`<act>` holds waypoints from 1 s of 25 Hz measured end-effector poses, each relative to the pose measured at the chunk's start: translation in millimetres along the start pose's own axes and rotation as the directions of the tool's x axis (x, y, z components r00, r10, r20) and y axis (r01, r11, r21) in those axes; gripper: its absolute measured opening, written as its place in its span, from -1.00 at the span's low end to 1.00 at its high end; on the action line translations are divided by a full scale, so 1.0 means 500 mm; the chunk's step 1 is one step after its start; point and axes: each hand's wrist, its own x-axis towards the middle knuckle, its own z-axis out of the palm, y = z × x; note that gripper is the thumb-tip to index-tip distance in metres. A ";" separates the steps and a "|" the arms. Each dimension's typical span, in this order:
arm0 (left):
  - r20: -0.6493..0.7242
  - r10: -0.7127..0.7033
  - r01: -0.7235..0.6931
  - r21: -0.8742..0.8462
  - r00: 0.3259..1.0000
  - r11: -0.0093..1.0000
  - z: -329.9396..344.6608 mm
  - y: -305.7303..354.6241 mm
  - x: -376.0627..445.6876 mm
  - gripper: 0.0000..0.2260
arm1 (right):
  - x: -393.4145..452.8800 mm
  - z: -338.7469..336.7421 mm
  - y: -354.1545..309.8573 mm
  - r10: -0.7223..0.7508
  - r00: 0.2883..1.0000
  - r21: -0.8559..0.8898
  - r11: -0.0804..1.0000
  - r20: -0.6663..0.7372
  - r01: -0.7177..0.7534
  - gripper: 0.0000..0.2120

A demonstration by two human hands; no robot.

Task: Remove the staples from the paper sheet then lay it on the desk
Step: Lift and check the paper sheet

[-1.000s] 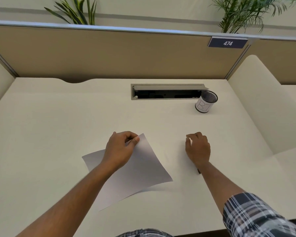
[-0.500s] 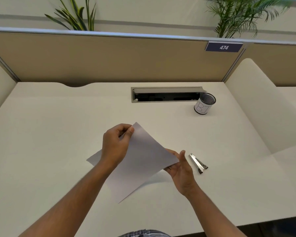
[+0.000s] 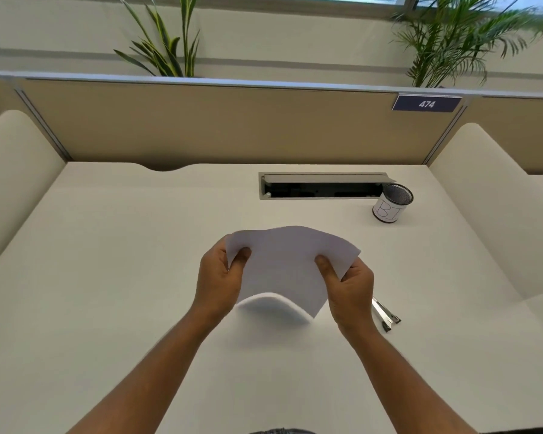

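From the head view, I am holding the sheet (image 3: 282, 264) up above the middle of the desk (image 3: 107, 277), clear of its surface, and it is bowing upward along its near edge. My left hand (image 3: 220, 277) is pinching its left edge, thumb on top, and my right hand (image 3: 351, 286) is pinching its right edge the same way. The staple remover (image 3: 384, 313) is lying on the desk just right of my right hand. A mesh cup (image 3: 392, 205) is standing far right, beside the cable slot (image 3: 323, 186).
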 end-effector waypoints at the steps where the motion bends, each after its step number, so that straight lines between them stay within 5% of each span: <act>1: -0.045 0.013 -0.014 -0.025 0.999 1.000 0.001 0.004 -0.004 -0.73 | -0.002 0.005 -0.007 -0.053 0.999 -0.013 0.998 -0.009 0.053 -0.84; 4: -0.114 0.029 -0.038 -0.077 0.993 0.996 0.008 -0.005 -0.021 -0.77 | -0.010 0.018 -0.005 -0.110 0.994 -0.047 0.993 0.006 0.110 -0.83; 7: -0.079 -0.062 0.056 -0.080 0.995 0.995 0.011 -0.045 -0.038 -0.79 | -0.017 0.029 0.034 -0.010 0.998 -0.120 0.993 0.059 0.017 -0.77; 12: -0.065 -0.085 0.081 -0.069 0.994 0.994 0.012 -0.073 -0.040 -0.91 | -0.010 0.026 0.059 0.000 1.000 -0.149 0.989 0.001 0.000 -0.89; 16: -0.015 -0.101 0.103 0.110 0.995 0.989 0.020 -0.071 -0.030 -0.91 | -0.015 0.018 0.058 0.064 0.997 -0.146 0.988 0.042 -0.057 -0.68; 19: 0.053 0.074 -0.088 0.348 0.996 0.933 0.000 -0.049 0.000 -0.89 | 0.012 -0.011 0.006 -0.221 0.975 -0.234 0.949 -0.013 0.212 -0.33; 21: 0.179 0.155 -0.227 0.512 0.972 0.829 -0.009 -0.032 0.017 -0.86 | 0.041 -0.029 -0.035 -0.461 0.869 -0.412 0.767 0.181 0.492 -0.32; 23: 0.275 0.232 -0.355 0.594 0.933 0.722 -0.001 -0.019 0.023 -0.82 | 0.063 -0.030 -0.050 -0.403 0.822 -0.475 0.676 0.402 0.564 -0.50; 25: 0.225 0.354 -0.416 0.589 0.908 0.693 0.008 -0.013 0.013 -0.81 | 0.070 -0.027 -0.033 -0.234 0.859 -0.455 0.768 0.455 0.450 -0.74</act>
